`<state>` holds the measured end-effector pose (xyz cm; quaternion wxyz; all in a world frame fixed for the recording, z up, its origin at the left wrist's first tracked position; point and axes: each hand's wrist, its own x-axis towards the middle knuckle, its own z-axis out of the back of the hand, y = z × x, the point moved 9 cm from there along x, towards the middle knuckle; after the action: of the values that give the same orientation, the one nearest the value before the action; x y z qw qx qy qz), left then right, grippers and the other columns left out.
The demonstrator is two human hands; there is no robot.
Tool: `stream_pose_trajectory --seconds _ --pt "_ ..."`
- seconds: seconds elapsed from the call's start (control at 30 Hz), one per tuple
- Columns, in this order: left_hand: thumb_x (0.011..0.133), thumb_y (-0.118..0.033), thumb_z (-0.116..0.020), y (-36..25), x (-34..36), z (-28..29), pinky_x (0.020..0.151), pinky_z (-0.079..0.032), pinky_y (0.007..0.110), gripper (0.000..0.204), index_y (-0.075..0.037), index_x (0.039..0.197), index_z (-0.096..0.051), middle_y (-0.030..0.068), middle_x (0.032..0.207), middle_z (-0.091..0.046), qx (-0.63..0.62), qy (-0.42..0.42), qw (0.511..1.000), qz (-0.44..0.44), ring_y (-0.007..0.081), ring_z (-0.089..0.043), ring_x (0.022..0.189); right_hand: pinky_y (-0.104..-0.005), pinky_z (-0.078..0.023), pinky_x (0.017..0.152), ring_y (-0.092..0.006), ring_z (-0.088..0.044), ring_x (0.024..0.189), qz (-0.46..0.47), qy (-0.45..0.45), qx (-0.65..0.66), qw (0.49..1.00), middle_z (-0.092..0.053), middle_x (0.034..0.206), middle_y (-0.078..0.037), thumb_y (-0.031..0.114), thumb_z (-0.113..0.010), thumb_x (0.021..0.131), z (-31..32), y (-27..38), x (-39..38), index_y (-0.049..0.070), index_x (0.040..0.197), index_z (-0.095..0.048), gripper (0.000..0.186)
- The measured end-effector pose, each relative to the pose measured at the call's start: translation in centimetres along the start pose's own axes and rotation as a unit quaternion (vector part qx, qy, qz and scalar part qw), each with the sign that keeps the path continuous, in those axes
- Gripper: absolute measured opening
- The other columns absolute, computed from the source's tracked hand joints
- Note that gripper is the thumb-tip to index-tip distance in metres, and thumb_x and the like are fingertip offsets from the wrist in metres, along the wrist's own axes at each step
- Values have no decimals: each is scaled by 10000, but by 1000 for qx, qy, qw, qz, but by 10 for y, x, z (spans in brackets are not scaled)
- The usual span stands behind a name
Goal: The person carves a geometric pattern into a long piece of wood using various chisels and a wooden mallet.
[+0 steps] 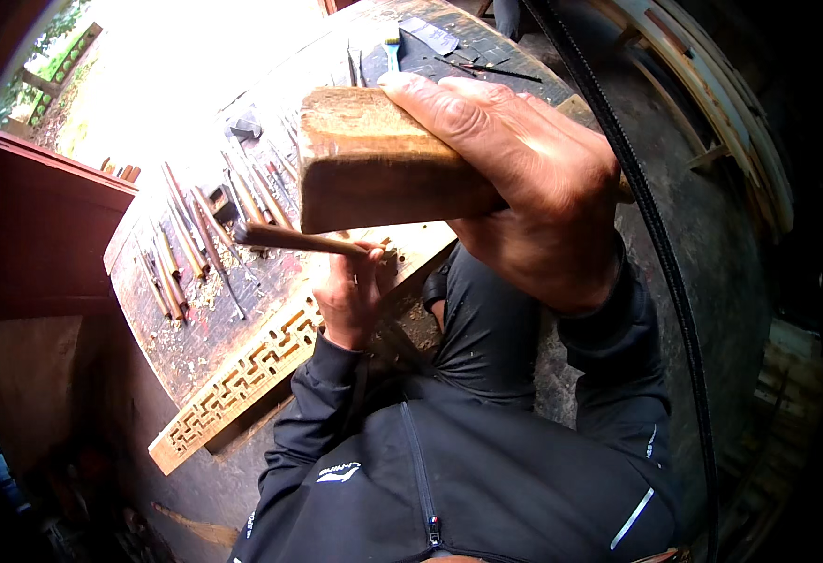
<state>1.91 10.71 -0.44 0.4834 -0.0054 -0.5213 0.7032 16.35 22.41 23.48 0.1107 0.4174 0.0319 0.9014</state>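
Your left hand pinched slim wooden-handled tool, its working tip hard to make out. Your right hand clenched mallet, handle mostly hidden behind fingers; head blocky, worn, grain visible. Pale plank, pierced with angular slots, lay along edge of shaving-strewn bench, partly covered by left hand.

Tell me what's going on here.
At a table, a person grips a raised wooden block in the right hand and holds a slim brown tool in the left hand, over a board with a cut pattern. The tool's tip can't be made out. Shavings and more slim tools lie on the table.
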Motion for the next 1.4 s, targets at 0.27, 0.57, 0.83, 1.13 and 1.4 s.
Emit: stream_pose_trajectory --seconds 0.27,0.57,0.83,1.13,1.4 --pt "981 -40 -803 -7 7 1 683 -582 413 163 -33 1123 -724 144 885 -772 5 -7 999 -39 301 -753 749 -447 -645 888 -388 -799 1038 51 -17 7 999 -798 1127 -203 17 -869 748 -10 6 17 35 1304 -769 566" --pt "962 -119 -810 -25 11 -2 660 -552 452 193 -47 1105 -702 144 912 -718 74 5 990 -121 351 -703 730 -358 -630 625 -245 -796 737 141 -101 -43 984 -791 855 -118 333 -889 851 -15 19 38 153 1188 -845 385" --pt "963 -135 -805 -13 5 -11 648 -487 479 162 -63 1039 -680 143 826 -624 85 1 984 -158 355 -634 706 -358 -601 686 -246 -762 803 134 -38 -108 984 -759 944 -75 287 -820 810 -12 30 41 174 1202 -827 409" --pt "970 -153 -820 7 -10 -19 699 -556 458 171 -59 1079 -727 130 958 -711 124 43 984 -124 335 -703 780 -411 -615 761 -318 -765 871 107 -52 -73 990 -771 1037 -152 149 -837 813 0 20 29 82 1291 -796 485" --pt "987 -149 -803 -7 -6 -21 602 -527 432 166 -78 1119 -732 110 895 -728 161 28 972 -168 340 -678 669 -426 -619 778 -331 -781 951 90 -3 -93 992 -780 1107 -180 117 -864 790 5 13 18 51 1330 -765 553"
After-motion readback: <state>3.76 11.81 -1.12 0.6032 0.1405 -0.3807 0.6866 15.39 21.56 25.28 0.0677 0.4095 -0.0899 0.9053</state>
